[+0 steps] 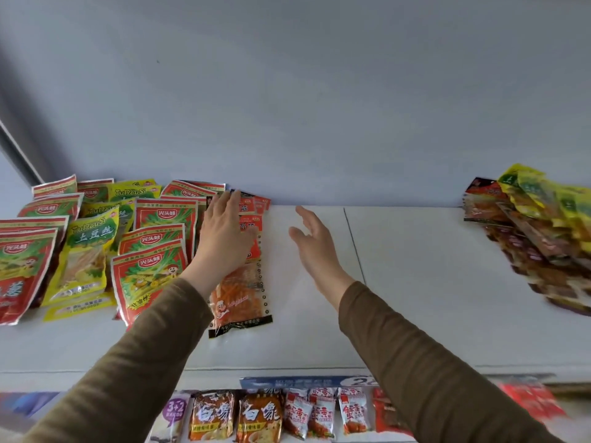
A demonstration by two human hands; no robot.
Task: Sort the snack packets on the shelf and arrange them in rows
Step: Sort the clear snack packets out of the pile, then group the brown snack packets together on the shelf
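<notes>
Nearest me, my left hand (224, 231) lay flat, fingers straight, pressing the orange packets (246, 282) into their row on the shelf (415, 282); my right hand (315, 241) hovered open, holding nothing. Further left, red and yellow packets (96, 247) already stood in rows. The jumbled pile (537, 238) far right remained unsorted.

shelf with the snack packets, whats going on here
A person is sorting snack packets on a white shelf. The left hand lies flat on a row of orange packets next to rows of red packets and yellow packets at the left. The right hand is open, holds nothing and hovers over the bare middle of the shelf. An unsorted pile lies at the right end. More snacks sit on the shelf below.
</notes>
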